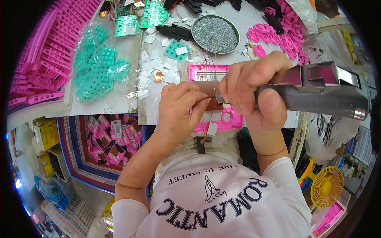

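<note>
Right hand (pixel 258 85) grips a grey, metal-levered tool (pixel 317 93), three o'clock; left hand (pixel 180 109) pinches shut, contents unclear; white fabric shirt (pixel 234 186), six o'clock, bears black lettering (pixel 217 215).

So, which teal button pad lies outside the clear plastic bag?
The teal square pad left of the round metal dish, a white rectangle on it; the others sit inside the clear plastic bag.

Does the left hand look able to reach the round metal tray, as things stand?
Probably yes: only low things, like the pink housing and thin wires, seem between the left hand and round tray.
</note>
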The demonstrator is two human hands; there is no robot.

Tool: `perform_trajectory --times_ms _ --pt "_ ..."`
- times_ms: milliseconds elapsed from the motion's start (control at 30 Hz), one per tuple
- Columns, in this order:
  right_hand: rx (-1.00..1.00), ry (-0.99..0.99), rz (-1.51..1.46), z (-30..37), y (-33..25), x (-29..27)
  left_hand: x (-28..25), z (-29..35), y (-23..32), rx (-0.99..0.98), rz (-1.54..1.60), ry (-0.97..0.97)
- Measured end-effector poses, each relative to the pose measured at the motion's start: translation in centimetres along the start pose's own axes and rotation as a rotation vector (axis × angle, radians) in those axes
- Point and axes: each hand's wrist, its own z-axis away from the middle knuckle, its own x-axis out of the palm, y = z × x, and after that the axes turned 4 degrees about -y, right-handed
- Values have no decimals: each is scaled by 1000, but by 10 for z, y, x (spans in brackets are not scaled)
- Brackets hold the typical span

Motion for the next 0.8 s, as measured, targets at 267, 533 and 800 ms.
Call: perform_trajectory --times_ms 267,533,800 --pt "-19 -44 -75 3 -7 -14 13 0 9 105 -16 185" --pt "13 -25 69 -1 32 -7 -3 18 0 -101 -122 43" --pt "56 -49 208 -7 56 -4 -3 42 0 57 -397 -144"
